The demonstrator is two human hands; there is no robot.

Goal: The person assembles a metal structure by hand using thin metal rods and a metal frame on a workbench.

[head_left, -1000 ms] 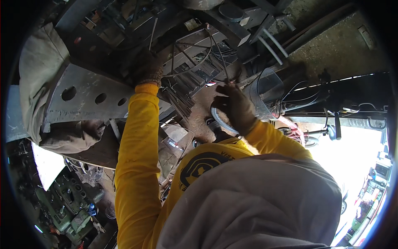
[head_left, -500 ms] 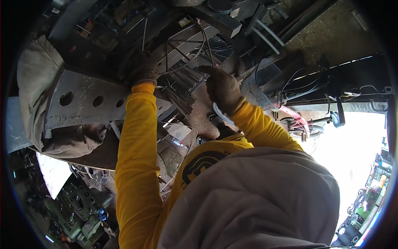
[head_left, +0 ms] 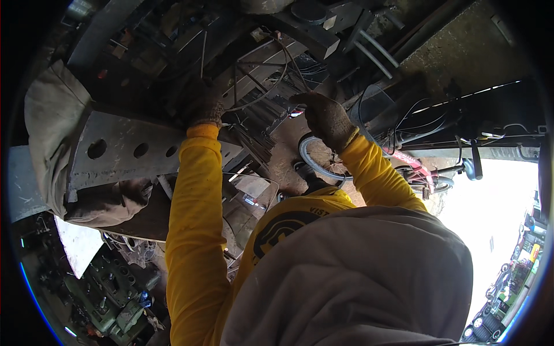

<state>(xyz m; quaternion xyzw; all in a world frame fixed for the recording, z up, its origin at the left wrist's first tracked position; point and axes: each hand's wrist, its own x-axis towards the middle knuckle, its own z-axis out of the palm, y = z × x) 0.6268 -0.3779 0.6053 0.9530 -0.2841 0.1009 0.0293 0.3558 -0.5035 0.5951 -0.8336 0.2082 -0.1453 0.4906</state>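
My left hand (head_left: 199, 105), in a dark knitted work glove, reaches into deep shadow beyond a steel beam with round holes (head_left: 118, 147). Its fingers are lost in the dark. To its right stands a round frame of thin metal rod (head_left: 254, 105) with straight struts. My right hand (head_left: 330, 120), in a brown glove, is closed, its fingers pointing left. A thin curved rod or cable (head_left: 295, 64) runs from the top of that frame down to this hand, which appears to grip its end. Flat dark metal bars (head_left: 251, 141) lie between my hands.
A bicycle wheel (head_left: 307, 151) and a pink bicycle frame (head_left: 412, 160) are at the right, beside a wire mesh basket (head_left: 359, 112). A grey cloth (head_left: 52, 132) drapes over the beam's left end. Green machinery (head_left: 107, 294) stands lower left.
My right hand has moved right, and the end of the thin rod or cable has swung with it. More of the bicycle wheel shows. My left hand stays nearly in place.
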